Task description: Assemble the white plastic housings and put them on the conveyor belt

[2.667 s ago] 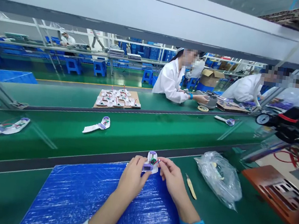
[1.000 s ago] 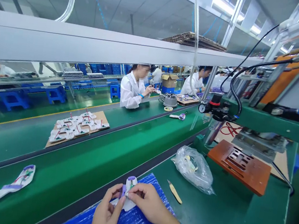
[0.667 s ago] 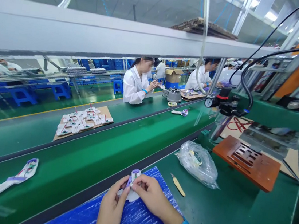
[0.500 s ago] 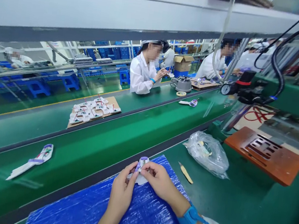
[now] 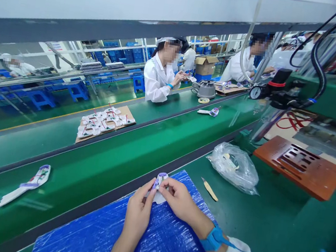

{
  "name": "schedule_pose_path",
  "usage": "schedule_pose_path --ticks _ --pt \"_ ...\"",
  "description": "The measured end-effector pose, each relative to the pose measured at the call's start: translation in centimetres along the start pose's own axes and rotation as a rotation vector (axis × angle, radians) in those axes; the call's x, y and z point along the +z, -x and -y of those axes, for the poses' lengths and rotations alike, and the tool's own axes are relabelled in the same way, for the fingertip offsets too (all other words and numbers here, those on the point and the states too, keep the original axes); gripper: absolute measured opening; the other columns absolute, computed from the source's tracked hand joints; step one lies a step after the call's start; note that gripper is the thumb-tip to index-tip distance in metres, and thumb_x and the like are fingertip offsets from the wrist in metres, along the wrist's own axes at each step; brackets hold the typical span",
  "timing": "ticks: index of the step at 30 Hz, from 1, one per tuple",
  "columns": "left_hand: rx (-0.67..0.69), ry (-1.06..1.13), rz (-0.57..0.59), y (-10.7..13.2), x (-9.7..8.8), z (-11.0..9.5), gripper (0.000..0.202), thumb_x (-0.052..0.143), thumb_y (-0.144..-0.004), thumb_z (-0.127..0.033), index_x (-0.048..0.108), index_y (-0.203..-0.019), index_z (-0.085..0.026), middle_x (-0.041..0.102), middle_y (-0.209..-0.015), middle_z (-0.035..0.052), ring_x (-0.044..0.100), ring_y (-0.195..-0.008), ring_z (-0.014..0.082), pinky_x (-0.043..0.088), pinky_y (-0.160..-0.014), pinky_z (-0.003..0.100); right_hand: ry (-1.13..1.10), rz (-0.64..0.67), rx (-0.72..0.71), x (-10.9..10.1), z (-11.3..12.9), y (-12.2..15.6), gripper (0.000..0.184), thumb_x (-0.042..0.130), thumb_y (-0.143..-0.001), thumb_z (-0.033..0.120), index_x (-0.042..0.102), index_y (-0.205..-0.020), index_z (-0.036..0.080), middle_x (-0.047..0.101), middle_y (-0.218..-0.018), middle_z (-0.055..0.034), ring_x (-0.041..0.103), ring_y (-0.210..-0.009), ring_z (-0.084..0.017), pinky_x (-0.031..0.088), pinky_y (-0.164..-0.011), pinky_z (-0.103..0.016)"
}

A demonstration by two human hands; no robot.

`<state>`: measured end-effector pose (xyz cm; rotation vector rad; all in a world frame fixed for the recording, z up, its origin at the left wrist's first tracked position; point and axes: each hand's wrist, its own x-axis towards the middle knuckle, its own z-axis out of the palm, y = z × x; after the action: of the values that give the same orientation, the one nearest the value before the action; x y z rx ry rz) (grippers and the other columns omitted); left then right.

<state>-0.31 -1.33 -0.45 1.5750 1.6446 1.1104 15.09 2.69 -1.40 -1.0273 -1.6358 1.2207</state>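
Both of my hands hold a small white and purple plastic housing (image 5: 160, 198) over a blue wrapped pad (image 5: 174, 238). My left hand (image 5: 140, 209) pinches its left side between thumb and fingers. At its right side, my right hand (image 5: 178, 197) is closed with thumb and fingertips together near the middle of the part. The fingers cover much of the housing, and any small piece between them is hidden. A blue wrist strap (image 5: 214, 238) with a cord circles my right wrist.
A knife-like tool with a tan handle (image 5: 210, 190) and a clear plastic bag (image 5: 233, 167) lie right of the pad. Beyond them sits an orange fixture plate (image 5: 300, 166). A similar white housing (image 5: 28, 186) rests on the green conveyor belt (image 5: 94, 170). A co-worker (image 5: 161, 73) sits across.
The housings on the belt have shifted left. My hands keep nearly the same grip on the part, with only slight finger movement. The camera view has tilted a little.
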Motion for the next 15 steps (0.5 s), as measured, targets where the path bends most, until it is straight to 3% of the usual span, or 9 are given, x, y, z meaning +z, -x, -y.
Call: schedule_pose_path --ticks 5,12,15 --pt "0.100 -0.087 -0.023 0.2 0.5 1.0 0.041 0.048 -0.091 -0.042 0.063 -0.123 -0.021 0.065 -0.123 0.0086 0.062 -0.112 0.0228 0.049 -0.099 0.038 0.017 -0.029 0.017 0.3 0.3 0.0 0.012 0.059 -0.085 0.025 0.063 -0.076 0.018 0.047 -0.059 0.0047 0.037 -0.052 -0.010 0.027 -0.050 -0.022" --pt "0.182 -0.189 -0.128 -0.1 1.2 3.6 0.043 0.050 -0.088 -0.047 0.067 -0.118 -0.021 0.070 -0.113 0.0067 0.069 -0.099 0.0235 0.059 -0.080 0.031 0.053 -0.157 0.030 1.3 0.1 0.3 0.009 0.059 -0.081 0.018 0.066 -0.075 0.019 0.052 -0.061 0.0033 0.041 -0.054 -0.011 0.029 -0.051 -0.023" --pt "0.235 -0.139 -0.220 -0.6 1.5 4.4 0.038 0.053 -0.087 -0.046 0.071 -0.111 -0.023 0.071 -0.110 0.0054 0.069 -0.097 0.0230 0.059 -0.080 0.030 0.080 -0.181 0.004 1.3 0.3 0.2 0.010 0.060 -0.080 0.019 0.065 -0.071 0.019 0.050 -0.058 0.0033 0.043 -0.053 -0.012 0.029 -0.050 -0.023"
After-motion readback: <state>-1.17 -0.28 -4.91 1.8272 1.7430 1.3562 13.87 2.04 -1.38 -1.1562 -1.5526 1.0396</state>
